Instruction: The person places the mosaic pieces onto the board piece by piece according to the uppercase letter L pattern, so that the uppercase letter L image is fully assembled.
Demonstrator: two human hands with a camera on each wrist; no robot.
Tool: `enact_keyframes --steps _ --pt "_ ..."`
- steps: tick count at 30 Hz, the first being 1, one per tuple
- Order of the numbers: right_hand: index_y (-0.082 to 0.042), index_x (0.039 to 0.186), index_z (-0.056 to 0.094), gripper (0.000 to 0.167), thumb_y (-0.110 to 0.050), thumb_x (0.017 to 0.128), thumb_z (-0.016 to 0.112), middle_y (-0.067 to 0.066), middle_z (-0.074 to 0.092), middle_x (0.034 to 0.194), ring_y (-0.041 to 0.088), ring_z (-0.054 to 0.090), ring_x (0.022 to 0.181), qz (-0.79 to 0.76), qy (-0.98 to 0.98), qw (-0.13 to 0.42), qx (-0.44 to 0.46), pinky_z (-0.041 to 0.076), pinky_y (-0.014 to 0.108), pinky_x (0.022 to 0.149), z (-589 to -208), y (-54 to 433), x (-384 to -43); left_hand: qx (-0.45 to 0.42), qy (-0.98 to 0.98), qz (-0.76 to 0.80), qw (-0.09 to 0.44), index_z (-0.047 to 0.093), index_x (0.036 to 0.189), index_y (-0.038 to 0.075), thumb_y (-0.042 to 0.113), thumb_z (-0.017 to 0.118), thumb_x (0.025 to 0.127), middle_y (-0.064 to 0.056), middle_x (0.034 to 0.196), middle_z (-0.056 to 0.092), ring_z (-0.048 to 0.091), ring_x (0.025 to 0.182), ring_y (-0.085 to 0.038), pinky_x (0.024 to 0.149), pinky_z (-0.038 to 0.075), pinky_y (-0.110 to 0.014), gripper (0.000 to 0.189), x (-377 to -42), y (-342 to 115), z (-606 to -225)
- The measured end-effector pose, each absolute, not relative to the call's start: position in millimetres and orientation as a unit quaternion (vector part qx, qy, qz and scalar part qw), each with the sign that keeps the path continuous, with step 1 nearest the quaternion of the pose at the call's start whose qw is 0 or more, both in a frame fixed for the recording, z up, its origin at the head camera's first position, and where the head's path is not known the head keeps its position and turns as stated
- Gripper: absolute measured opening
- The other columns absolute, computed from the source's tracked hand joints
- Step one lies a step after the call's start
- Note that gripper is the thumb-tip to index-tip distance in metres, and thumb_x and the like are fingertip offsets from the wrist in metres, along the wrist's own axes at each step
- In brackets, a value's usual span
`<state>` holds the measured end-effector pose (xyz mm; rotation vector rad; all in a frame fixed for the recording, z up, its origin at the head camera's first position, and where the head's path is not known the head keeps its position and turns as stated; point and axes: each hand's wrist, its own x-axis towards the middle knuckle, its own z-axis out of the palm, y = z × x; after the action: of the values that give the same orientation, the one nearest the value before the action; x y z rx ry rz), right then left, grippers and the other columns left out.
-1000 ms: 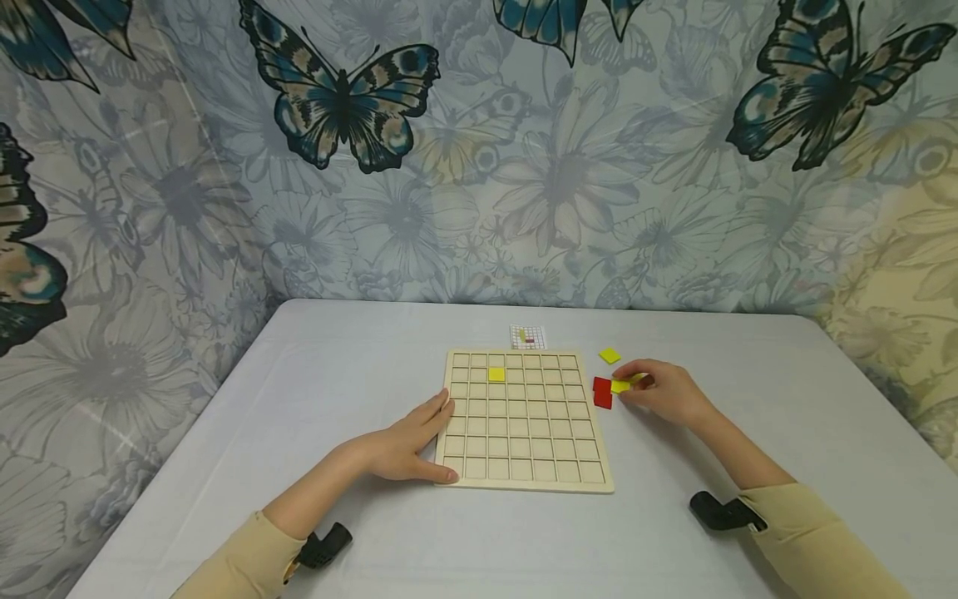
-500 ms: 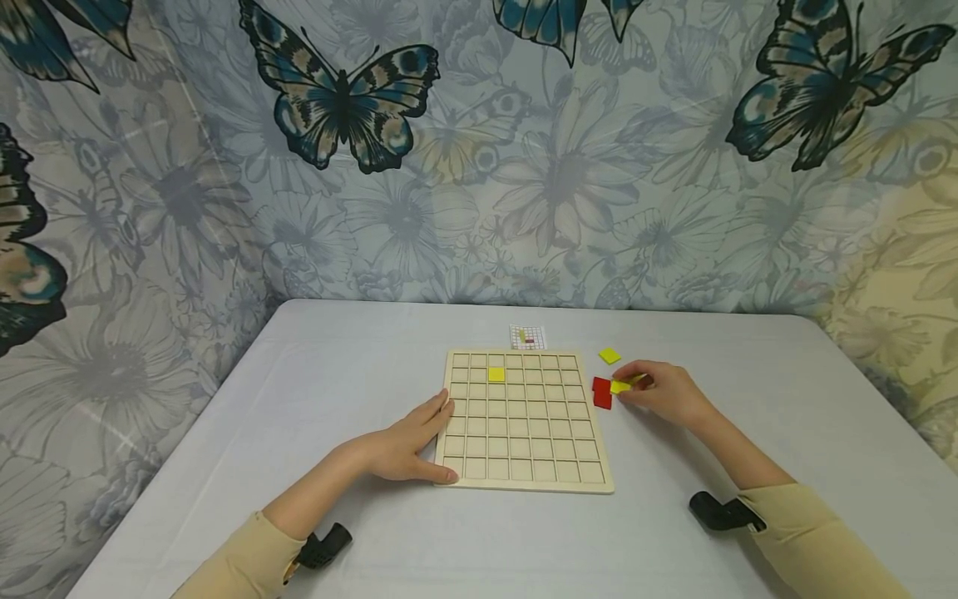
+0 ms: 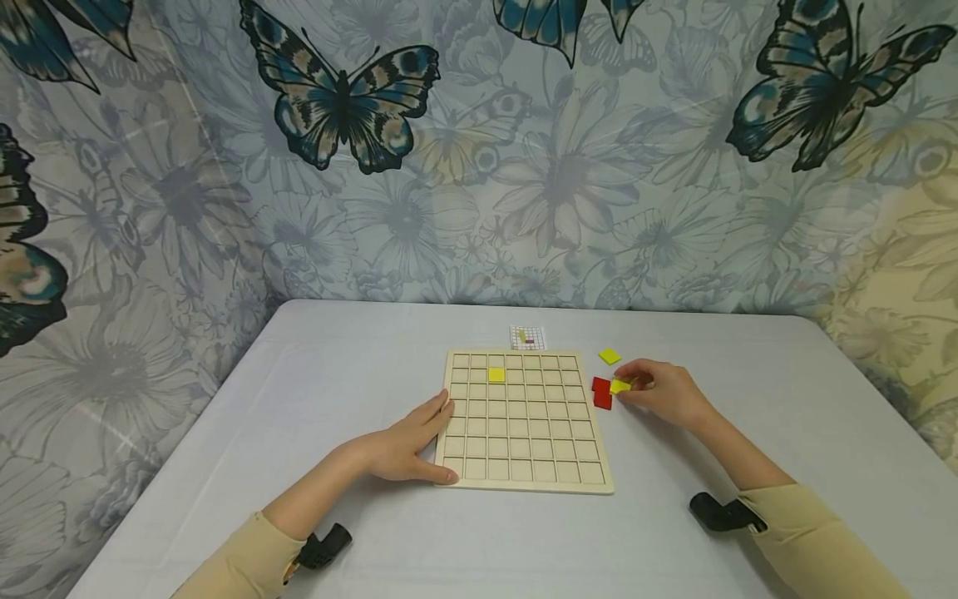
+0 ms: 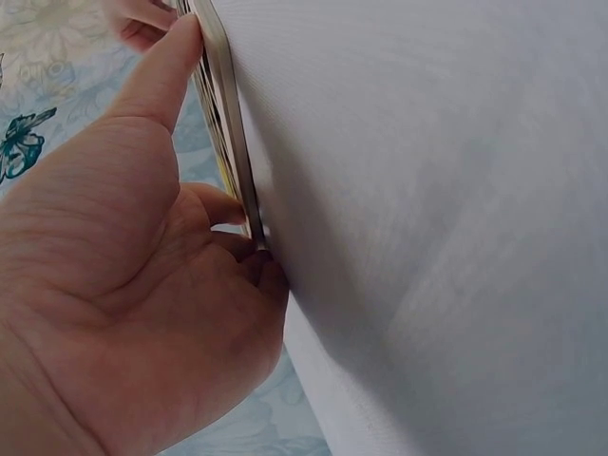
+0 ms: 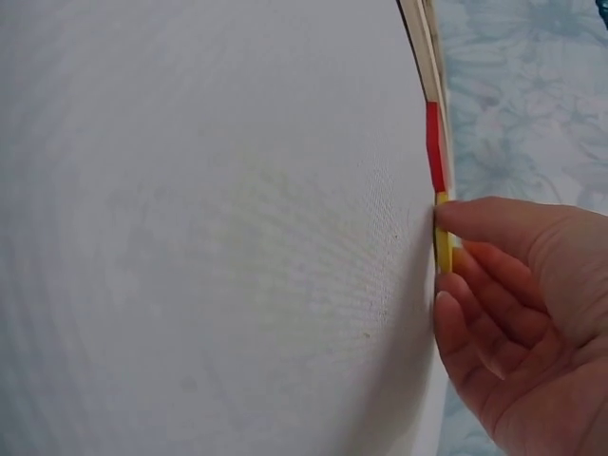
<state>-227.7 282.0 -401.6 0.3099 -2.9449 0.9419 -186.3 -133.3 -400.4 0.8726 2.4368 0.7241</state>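
A wooden grid board (image 3: pixel 528 426) lies on the table with one yellow square tile (image 3: pixel 496 375) in its upper rows. My left hand (image 3: pixel 404 443) rests at the board's left edge, thumb spread onto the near corner. In the left wrist view that thumb (image 4: pixel 157 81) lies on top and the other fingers touch the side. Beyond the board's right edge, my right hand (image 3: pixel 666 393) pinches a second yellow tile (image 3: pixel 619 387) between thumb and fingers, low at the tabletop. Two red tiles (image 3: pixel 602 398) lie right beside it; a red tile (image 5: pixel 435 147) abuts it in the right wrist view.
Another yellow tile (image 3: pixel 609 356) lies farther back on the right. Behind the board sits a small printed grid card (image 3: pixel 527 337) with coloured squares. The white table (image 3: pixel 359 349) ends at a wall (image 3: pixel 479 208) hung with butterfly-patterned cloth.
The yellow tile under my right fingers and the rear red tile have shifted very slightly left toward the board. My left hand and the board have stayed put.
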Motion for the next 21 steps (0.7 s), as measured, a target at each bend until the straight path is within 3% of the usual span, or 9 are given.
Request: enact_keyframes --steps 21 --pt "-0.008 0.118 0.068 0.041 -0.031 0.085 0.077 0.01 0.068 0.113 0.026 0.062 0.1 0.377 -0.923 -0.003 0.084 0.05 0.033 0.075 -392.0 255.0 -223.2 0.316 0.884 0.26 0.225 0.007 0.155 -0.001 0.049 0.069 0.088 -0.018 0.161 -0.007 -0.004 0.148 -0.032 0.116 0.012 -0.05 0.105 -185.9 -133.5 -400.1"
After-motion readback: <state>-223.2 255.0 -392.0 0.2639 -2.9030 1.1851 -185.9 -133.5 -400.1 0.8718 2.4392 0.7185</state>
